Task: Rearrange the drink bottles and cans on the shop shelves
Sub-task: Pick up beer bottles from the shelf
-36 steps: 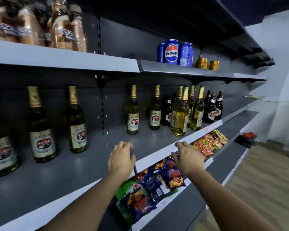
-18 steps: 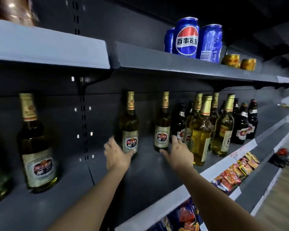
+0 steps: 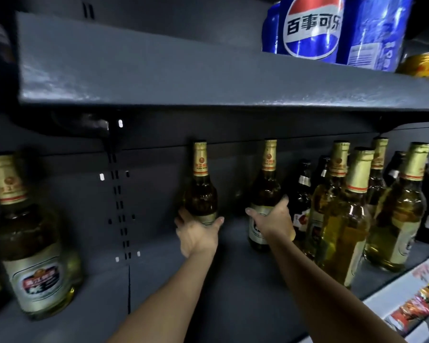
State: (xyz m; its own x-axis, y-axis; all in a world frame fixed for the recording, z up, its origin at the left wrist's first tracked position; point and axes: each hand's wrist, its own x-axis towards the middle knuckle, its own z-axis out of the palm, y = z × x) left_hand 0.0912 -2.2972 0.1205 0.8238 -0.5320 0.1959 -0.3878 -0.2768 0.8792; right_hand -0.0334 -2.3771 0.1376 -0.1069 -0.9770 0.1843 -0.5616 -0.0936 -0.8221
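Half a second ago both hands hovered just short of the two brown beer bottles at the back of the middle shelf [image 3: 233, 280]; now each has closed on one. The left hand [image 3: 198, 235] curls around the label of the left beer bottle [image 3: 200, 194], and the right hand [image 3: 274, 222] wraps the right beer bottle [image 3: 265, 191]. Both bottles stand upright, left of the cluster of pale beer bottles [image 3: 344, 226]. The Pepsi cans [image 3: 312, 28] stand on the shelf above, nearer in view than before.
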